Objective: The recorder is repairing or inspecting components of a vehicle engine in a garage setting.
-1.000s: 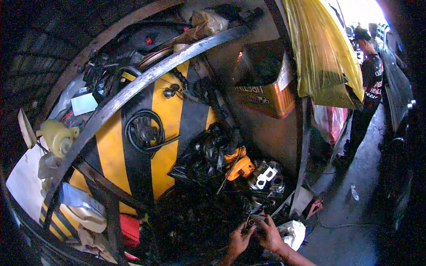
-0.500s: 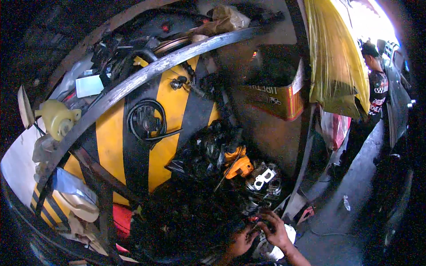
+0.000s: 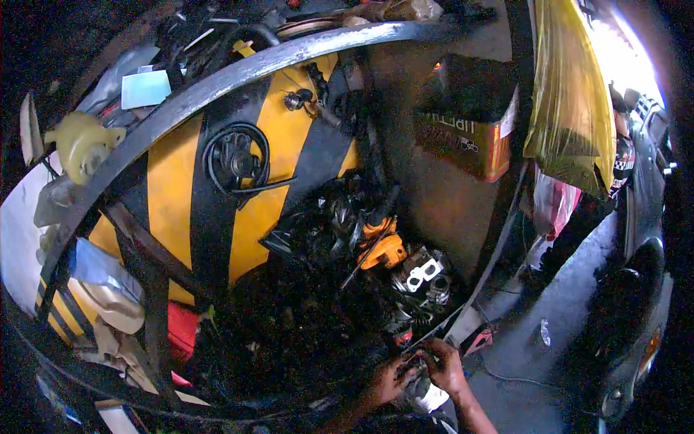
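Observation:
Low in the head view, my left hand [image 3: 389, 381] and my right hand [image 3: 444, 366] come together with their fingers bent inward. A small thing seems pinched between the fingertips, too dark and small to make out. Below the hands lies something white [image 3: 432, 398], partly covered by them. A small red object [image 3: 403, 338] sits just beyond the fingertips. Farther off stands a metal engine part [image 3: 438, 291] with a pale plate [image 3: 424, 274] with two openings on its top. Beside it, to the left, is an orange housing [image 3: 383, 247].
Black plastic bags [image 3: 322, 220] lie left of the orange housing. A coiled black hose [image 3: 238, 160] rests on the yellow-and-black striped surface [image 3: 170, 210]. A curved metal rail [image 3: 238, 76] crosses above it. At right are a cardboard box [image 3: 463, 148], a yellow sheet [image 3: 567, 94] and a person [image 3: 623, 155].
The whole view has shifted, so the parts sit higher and slightly left. My hands stay close together at the same work. The yellow sheet now covers more of the person.

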The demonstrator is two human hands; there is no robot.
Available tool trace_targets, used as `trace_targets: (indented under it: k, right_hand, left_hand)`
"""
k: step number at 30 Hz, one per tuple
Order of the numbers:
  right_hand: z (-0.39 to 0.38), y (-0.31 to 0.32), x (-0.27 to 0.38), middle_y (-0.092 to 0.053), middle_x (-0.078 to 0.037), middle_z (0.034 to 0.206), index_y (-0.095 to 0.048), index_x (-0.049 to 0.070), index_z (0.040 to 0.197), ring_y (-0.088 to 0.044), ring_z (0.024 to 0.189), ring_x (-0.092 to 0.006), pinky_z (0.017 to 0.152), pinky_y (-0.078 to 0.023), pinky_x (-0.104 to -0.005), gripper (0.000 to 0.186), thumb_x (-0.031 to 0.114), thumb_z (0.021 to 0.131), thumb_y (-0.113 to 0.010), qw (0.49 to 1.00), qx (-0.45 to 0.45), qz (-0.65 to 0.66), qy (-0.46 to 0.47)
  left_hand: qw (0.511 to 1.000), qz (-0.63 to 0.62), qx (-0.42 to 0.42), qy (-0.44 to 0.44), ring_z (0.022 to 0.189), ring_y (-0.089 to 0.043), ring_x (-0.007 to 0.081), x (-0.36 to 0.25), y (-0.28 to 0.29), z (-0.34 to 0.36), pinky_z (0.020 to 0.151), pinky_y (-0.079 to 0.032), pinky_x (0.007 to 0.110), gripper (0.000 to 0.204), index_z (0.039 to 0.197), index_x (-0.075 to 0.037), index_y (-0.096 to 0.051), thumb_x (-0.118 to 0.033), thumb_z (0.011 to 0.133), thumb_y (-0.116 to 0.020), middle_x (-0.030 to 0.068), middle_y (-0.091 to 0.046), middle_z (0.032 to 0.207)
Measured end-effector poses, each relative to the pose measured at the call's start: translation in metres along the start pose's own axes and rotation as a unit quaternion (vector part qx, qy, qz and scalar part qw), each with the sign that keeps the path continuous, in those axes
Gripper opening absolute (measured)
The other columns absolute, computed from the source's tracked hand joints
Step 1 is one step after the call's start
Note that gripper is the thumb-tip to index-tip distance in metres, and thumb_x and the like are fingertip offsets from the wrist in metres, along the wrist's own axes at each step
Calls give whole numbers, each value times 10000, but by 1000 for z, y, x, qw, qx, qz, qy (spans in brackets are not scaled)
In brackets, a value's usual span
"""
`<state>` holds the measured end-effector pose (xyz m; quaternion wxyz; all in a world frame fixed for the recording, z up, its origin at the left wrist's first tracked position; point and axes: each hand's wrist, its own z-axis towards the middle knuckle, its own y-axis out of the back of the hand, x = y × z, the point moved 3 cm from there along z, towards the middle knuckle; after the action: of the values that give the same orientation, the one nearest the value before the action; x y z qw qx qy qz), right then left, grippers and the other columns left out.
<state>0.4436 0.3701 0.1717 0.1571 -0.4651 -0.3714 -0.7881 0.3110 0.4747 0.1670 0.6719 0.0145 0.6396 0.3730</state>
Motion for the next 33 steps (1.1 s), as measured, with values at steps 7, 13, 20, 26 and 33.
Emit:
trace_targets:
  k: [7, 13, 20, 26, 33]
  right_hand:
    - [-1, -2, -2, -698, -171, 922, -674, -29, 999, -679, 837, -268, 762, -509, -346, 142, 94, 932, -647, 997, 8, 79, -20]
    - [-2, 1, -2, -714, -168, 955, -677, -37, 1024, -696, 863, -245, 781, -518, -338, 160, 96, 942, -639, 998, 24, 47, -31]
    - [-4, 5, 13, -712, -149, 953, -682, -30, 1006, -683, 883, -214, 802, -513, -332, 149, 99, 950, -630, 977, -24, 175, -121]
    - [-13, 22, -23, -669, -66, 887, -634, -32, 1003, -612, 825, -139, 774, -483, -285, 156, 118, 962, -643, 964, -125, 208, -103]
    - [-14, 48, -25, -638, -40, 862, -616, -10, 971, -571, 828, -118, 780, -459, -276, 174, 163, 974, -631, 935, -175, 273, -145]
  left_hand:
    - [999, -48, 1, 16, 982, -683, 359, 56, -25, -8, 855, -538, 415, 418, 1280, -27, -574, -273, 952, -659, 201, -689, 1116]
    - [997, 53, 41, 28, 967, -680, 368, 18, -4, 2, 845, -541, 422, 415, 1220, -5, -604, -324, 958, -644, 208, -685, 1102]
    - [992, 95, 34, -73, 972, -674, 368, 35, -9, -5, 832, -542, 429, 431, 1238, -16, -588, -352, 970, -625, 207, -677, 1108]
    - [995, 46, 73, 51, 905, -691, 365, 31, -7, -1, 796, -550, 417, 431, 1195, -14, -607, -376, 963, -634, 194, -702, 1016]
    - [996, 48, 73, 22, 822, -697, 330, 38, -10, 1, 726, -548, 404, 457, 1181, 6, -605, -387, 952, -652, 203, -701, 957]
